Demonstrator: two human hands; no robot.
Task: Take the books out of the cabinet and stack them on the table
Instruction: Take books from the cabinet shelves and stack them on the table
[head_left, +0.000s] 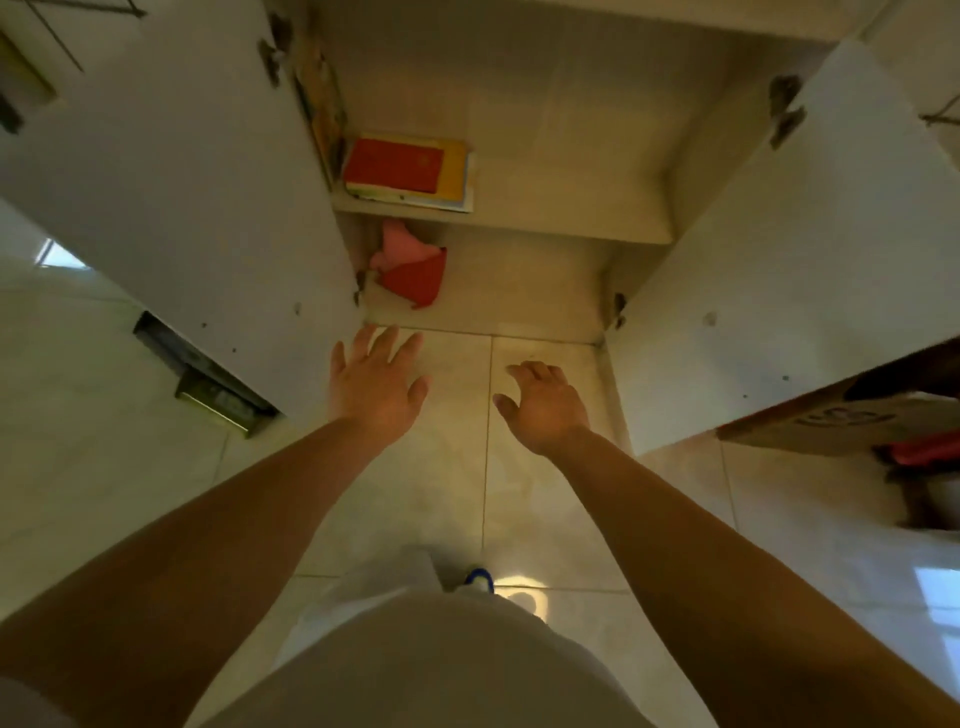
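Note:
A white cabinet (550, 156) stands open in front of me, both doors swung wide. On its shelf at the left lies a small stack of books (410, 169), a red one on top of yellow and white ones. More thin books (324, 109) lean upright against the cabinet's left wall. My left hand (376, 382) reaches forward with fingers spread and holds nothing, below the shelf's front edge. My right hand (543, 405) is stretched out beside it, fingers loosely curled, empty. Both hands are short of the books.
Red and pink cloth or paper (413, 267) lies on the cabinet's bottom level. The left door (171, 171) and right door (800, 249) flank my arms. A wooden table corner (852, 415) juts in at the right. Pale tiled floor (467, 493) lies beneath me.

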